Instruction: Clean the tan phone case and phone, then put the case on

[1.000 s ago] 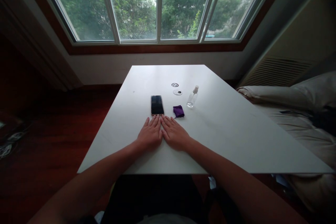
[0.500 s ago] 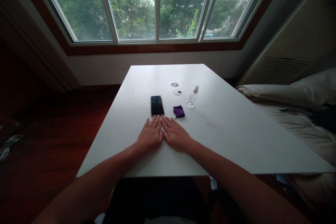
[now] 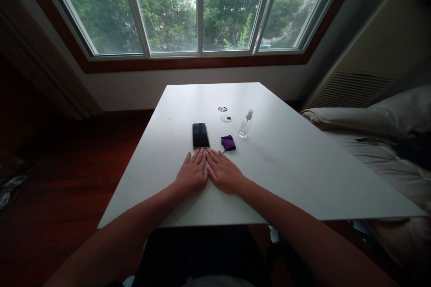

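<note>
My left hand (image 3: 193,173) lies flat on the white table (image 3: 144,166), palm down with its fingers stretched out. Beside it rests my right hand (image 3: 223,171), also flat, and the two meet at the thumbs and fingertips. Neither holds anything. Just beyond the fingertips is a smartphone (image 3: 200,135) with a dark screen, lying face up. A folded purple cloth (image 3: 228,143) sits a little past my right fingers. Farther right stands a clear spray bottle (image 3: 245,124) with a whitish cap and some liquid low inside.
Two flat round pieces (image 3: 226,119), black and white, lie behind the cloth, perhaps stickers. Past the table's far edge is a wall with a wide window (image 3: 200,56). A pale padded seat (image 3: 363,143) stands at the right, and reddish wooden floor (image 3: 101,157) shows at the left.
Both hands and the things on the table keep their places. Only the camera's view has shifted very slightly.
</note>
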The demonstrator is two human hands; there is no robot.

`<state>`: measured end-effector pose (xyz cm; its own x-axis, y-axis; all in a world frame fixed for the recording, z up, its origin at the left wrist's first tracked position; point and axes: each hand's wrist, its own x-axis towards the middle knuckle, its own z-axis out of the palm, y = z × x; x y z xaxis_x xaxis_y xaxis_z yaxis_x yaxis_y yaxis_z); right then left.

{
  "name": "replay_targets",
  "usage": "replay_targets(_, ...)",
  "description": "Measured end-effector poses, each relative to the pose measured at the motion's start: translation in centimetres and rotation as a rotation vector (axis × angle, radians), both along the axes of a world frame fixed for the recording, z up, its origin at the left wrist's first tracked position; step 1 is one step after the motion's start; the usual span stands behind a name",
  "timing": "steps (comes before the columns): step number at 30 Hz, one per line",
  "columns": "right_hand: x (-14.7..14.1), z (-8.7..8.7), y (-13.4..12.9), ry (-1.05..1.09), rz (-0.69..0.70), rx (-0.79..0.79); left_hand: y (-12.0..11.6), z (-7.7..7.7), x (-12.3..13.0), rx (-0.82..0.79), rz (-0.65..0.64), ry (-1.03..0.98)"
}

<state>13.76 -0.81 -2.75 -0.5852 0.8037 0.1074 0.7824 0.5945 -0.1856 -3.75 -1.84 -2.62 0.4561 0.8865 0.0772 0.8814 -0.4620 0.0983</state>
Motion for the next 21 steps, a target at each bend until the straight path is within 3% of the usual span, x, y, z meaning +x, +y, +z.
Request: replay_targets(21,0.05,0.16,-0.04,0.005,-0.001,0.003,-0.02,0.05,0.01,0.012,0.005,-0.001)
